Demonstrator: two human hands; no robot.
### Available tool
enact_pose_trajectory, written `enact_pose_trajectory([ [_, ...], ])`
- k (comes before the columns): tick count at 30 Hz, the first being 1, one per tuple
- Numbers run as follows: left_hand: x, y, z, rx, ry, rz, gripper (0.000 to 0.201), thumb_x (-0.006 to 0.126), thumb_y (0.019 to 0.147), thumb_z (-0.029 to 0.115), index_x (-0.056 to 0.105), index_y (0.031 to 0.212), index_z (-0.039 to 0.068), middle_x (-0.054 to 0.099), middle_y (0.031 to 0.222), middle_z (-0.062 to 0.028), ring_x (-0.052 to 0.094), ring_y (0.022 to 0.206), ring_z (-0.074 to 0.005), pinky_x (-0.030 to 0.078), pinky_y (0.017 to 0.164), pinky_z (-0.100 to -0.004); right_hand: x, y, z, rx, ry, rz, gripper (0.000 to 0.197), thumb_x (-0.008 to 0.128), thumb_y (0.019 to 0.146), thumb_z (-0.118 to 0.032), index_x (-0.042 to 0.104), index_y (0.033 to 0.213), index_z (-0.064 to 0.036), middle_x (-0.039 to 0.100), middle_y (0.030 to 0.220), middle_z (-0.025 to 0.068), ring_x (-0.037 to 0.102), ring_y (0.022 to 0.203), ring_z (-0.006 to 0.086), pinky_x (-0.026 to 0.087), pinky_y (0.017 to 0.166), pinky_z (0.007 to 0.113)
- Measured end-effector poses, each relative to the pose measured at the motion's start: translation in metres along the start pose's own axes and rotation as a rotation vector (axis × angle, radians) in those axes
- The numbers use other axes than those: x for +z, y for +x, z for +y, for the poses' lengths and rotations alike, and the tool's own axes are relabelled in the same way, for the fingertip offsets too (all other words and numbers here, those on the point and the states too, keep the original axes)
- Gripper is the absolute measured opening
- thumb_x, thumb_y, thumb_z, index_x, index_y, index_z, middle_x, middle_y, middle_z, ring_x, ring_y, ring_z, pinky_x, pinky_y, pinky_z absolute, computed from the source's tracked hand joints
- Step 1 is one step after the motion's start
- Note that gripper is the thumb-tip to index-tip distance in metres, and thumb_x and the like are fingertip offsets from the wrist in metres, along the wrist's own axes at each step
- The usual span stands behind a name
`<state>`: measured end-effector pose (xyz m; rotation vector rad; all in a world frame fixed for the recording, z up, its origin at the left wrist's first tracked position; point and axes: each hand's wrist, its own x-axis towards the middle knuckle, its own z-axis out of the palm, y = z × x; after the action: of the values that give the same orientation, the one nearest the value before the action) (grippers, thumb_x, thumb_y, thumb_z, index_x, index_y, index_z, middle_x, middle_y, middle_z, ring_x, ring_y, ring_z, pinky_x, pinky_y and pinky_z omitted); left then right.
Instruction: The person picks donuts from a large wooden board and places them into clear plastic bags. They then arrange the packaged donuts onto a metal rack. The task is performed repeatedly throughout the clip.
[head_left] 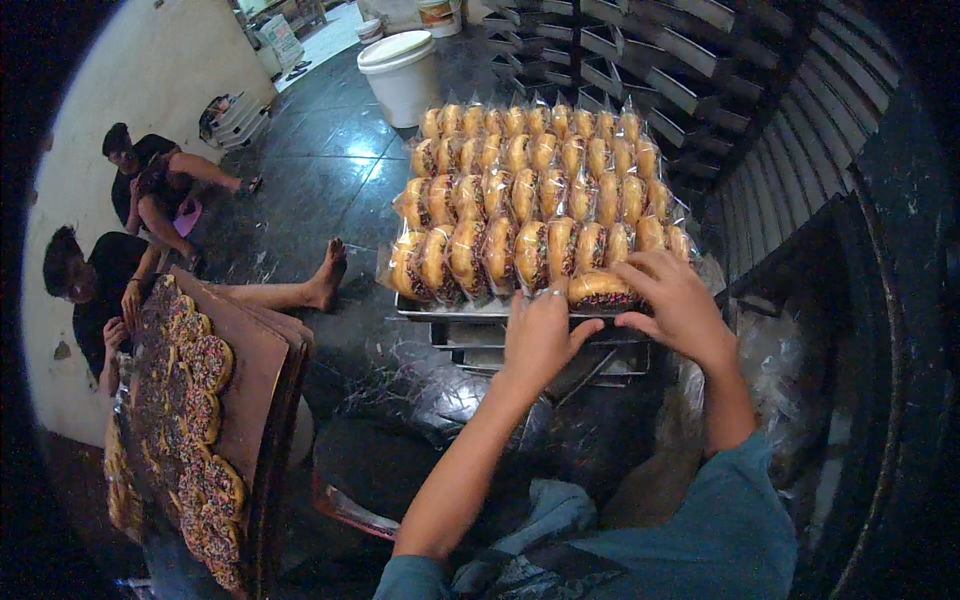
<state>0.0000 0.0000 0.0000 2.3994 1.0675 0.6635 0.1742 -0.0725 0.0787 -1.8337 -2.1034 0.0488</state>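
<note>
Both of my hands are at the near edge of a metal tray (455, 312) filled with rows of plastic-wrapped doughnuts (530, 250) with chocolate and coloured sprinkles. One wrapped doughnut (600, 290) lies sideways in front of the nearest row. My left hand (540, 335) grips its left end, fingers against the wrapper and thumb pointing right. My right hand (675, 305) curls over its right end, with the thumb low by the tray's rim. The fingers partly hide this doughnut and the tray edge.
More trays (600, 365) are stacked below. At left, a brown board (255, 335) bears unwrapped sprinkled doughnuts (205, 430); two people (110, 265) sit by the wall beyond. A lidded white bucket (400, 80) stands behind the tray. Metal racks (650, 75) rise at the back right.
</note>
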Motion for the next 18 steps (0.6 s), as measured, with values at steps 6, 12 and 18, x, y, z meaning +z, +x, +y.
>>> enact_pose_trajectory([
  [6, -0.002, -0.010, -0.004, 0.010, 0.261, -0.093, 0.072, 0.063, 0.075, 0.050, 0.045, 0.119, -0.003, 0.062, 0.096, -0.0203, 0.057, 0.098, -0.0337, 0.031, 0.096, -0.0554, -0.036, -0.001, -0.041, -0.045, 0.298, 0.565, 0.037, 0.071, 0.072, -0.023, 0.061, 0.102, -0.0035, 0.060, 0.103, 0.0145, 0.058, 0.095, 0.0283, 0.045, 0.083, 0.036],
  [12, -0.070, -0.085, -0.032, -0.013, 0.145, 0.144, 0.065, 0.062, 0.078, 0.040, 0.042, 0.126, 0.000, 0.058, 0.110, -0.0177, 0.043, 0.117, -0.0376, 0.029, 0.100, -0.0531, -0.015, 0.034, -0.147, -0.524, 0.685, 0.359, 0.034, 0.067, 0.078, -0.033, 0.063, 0.092, -0.0019, 0.064, 0.085, 0.0135, 0.062, 0.075, 0.0278, 0.049, 0.068, 0.036],
  [18, -0.115, -0.320, -0.083, -0.356, 0.000, -0.081, 0.058, 0.056, 0.083, 0.038, 0.041, 0.128, 0.004, 0.046, 0.127, -0.0170, 0.037, 0.122, -0.0357, 0.028, 0.101, -0.0512, 0.102, 0.065, -0.323, -1.132, 0.856, -0.626, 0.025, 0.065, 0.078, -0.019, 0.060, 0.095, -0.0029, 0.059, 0.094, 0.0126, 0.058, 0.085, 0.0304, 0.047, 0.072, 0.037],
])
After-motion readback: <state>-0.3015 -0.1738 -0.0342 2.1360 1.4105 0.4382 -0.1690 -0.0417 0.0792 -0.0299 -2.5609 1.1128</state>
